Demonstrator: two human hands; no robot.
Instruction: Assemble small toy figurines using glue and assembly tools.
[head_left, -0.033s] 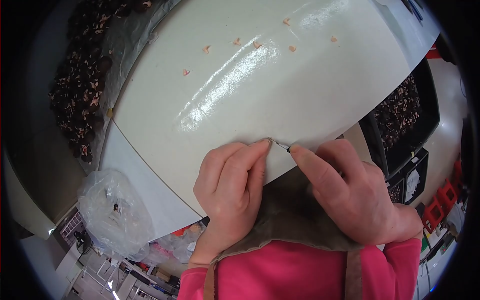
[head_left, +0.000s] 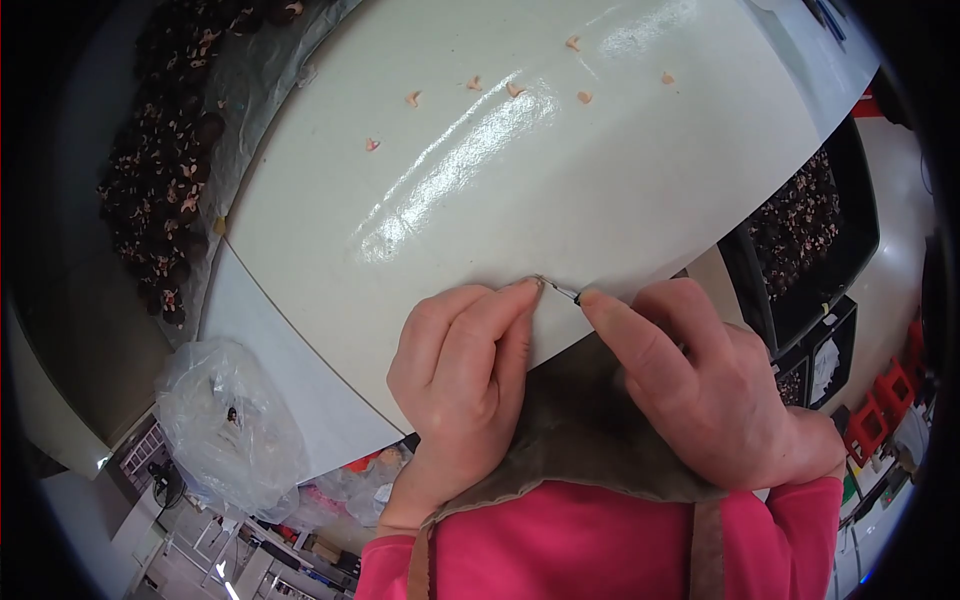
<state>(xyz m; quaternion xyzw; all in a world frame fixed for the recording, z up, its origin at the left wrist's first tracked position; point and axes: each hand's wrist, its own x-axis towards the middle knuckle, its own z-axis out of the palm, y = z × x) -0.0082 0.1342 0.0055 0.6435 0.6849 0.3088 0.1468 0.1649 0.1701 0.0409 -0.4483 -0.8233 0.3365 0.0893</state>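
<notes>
Near the front edge of the white table (head_left: pixel 560 220), my left hand (head_left: pixel 455 370) is closed in a pinch. At its fingertips is something tiny that I cannot make out. My right hand (head_left: pixel 700 375) grips a small thin tool (head_left: pixel 566 292) with a slim metal shaft and a dark end. The tool's tip reaches the left fingertips, and most of its handle is hidden in my right hand. Farther back on the table lie several small pinkish pieces, among them a curved piece (head_left: pixel 515 90) and a rounded piece (head_left: pixel 585 97).
A heap of dark round pieces mixed with pink bits (head_left: pixel 180 190) lies on clear plastic sheeting at the left. A crumpled clear bag (head_left: pixel 235 430) sits at the table's left corner. To the right, a black crate (head_left: pixel 860 230) holds similar dark and pink pieces, near red crates (head_left: pixel 880 405).
</notes>
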